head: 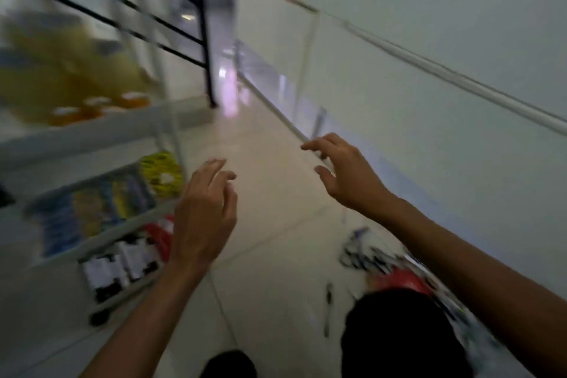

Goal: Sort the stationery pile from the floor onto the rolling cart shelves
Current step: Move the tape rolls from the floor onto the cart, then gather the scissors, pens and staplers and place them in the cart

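The frame is motion-blurred. The white rolling cart (pixel 92 132) stands at the left with several shelves. Its upper shelf carries yellow items and orange-capped pots (pixel 92 107). A middle shelf holds blue and yellow packs (pixel 92 209); a lower shelf holds black-and-white boxes (pixel 119 267) and something red. The stationery pile (pixel 383 261) lies on the floor at the lower right, partly hidden by my dark knee, with a black pen (pixel 329 298) beside it. My left hand (pixel 205 218) hovers empty beside the cart, fingers relaxed. My right hand (pixel 343 169) is raised with fingers spread, holding nothing.
A pale wall (pixel 429 55) with a baseboard runs along the right. A black metal railing (pixel 202 40) rises behind the cart. Glossy tiled floor (pixel 260 163) stretches ahead between cart and wall. My dark-clothed knees sit at the bottom edge.
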